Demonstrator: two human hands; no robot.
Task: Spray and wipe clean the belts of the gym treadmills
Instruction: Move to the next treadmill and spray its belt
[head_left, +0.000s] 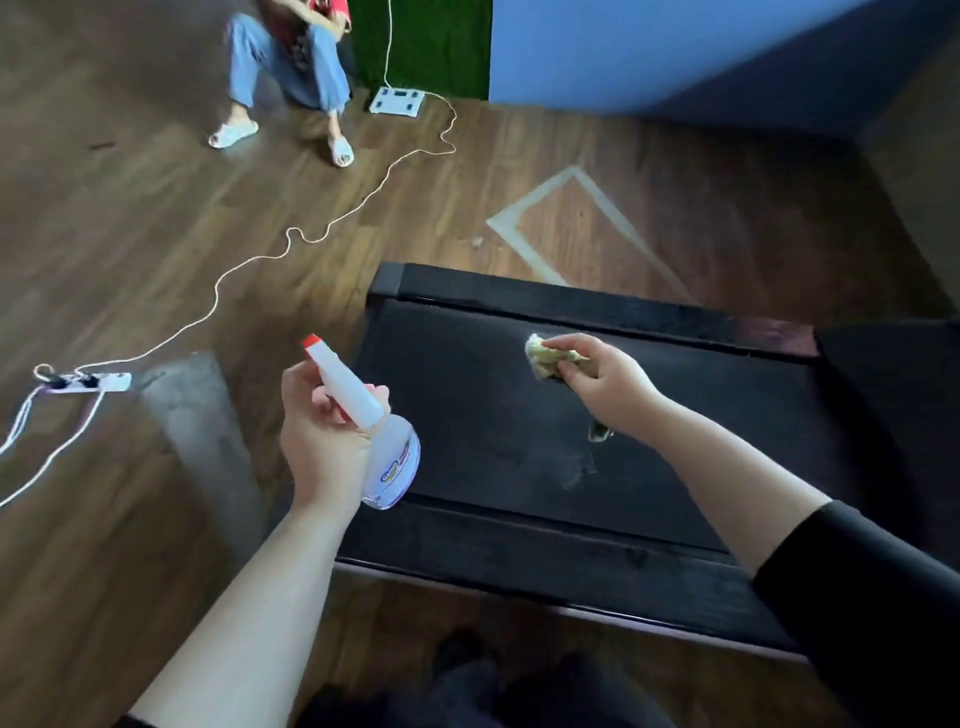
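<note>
A black treadmill belt (493, 415) lies in front of me, framed by dark side rails. My left hand (317, 431) grips a clear spray bottle (384, 441) with a white trigger head and red nozzle tip, held over the belt's left edge. My right hand (608, 384) holds a crumpled yellow-green cloth (545, 356) pressed on the belt near its far end. Faint wet smears show on the belt below that hand.
Brown wood floor surrounds the treadmill. A white cable (311, 239) winds from a power strip (98, 383) on the left to a white scale (396, 102). A person (291, 73) crouches at the back left. Tape marks (571, 223) lie beyond the belt.
</note>
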